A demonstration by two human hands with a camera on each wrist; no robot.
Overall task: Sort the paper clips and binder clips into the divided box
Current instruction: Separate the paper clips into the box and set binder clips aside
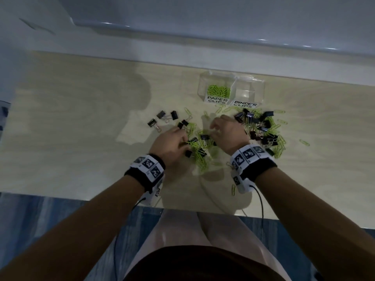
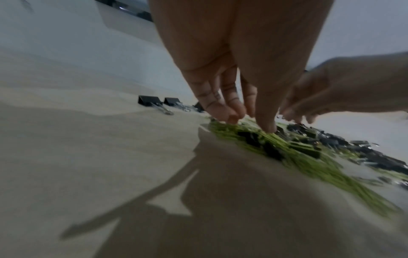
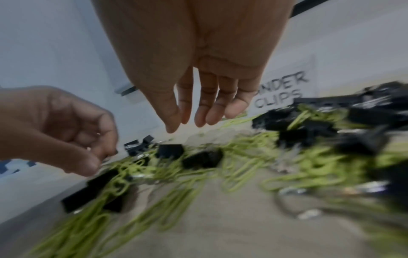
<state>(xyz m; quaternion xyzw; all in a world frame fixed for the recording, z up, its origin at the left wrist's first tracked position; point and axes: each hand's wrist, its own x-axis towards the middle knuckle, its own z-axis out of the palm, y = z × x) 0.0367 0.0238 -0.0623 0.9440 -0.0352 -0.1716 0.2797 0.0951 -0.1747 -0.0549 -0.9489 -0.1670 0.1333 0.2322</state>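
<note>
A clear divided box stands at the back, labelled PAPER CLIPS and BINDER CLIPS. Green paper clips lie in its left compartment; the right one looks empty. In front of it, green paper clips and black binder clips lie mixed in a loose pile. My left hand reaches down with curled fingers, and its fingertips touch the pile's left part. Blur hides whether they pinch anything. My right hand hovers just above the middle of the pile, fingers relaxed and holding nothing.
A few binder clips lie apart to the left of the pile. Stray paper clips sit at the right and near the front edge. The wooden table ends at a white wall behind the box.
</note>
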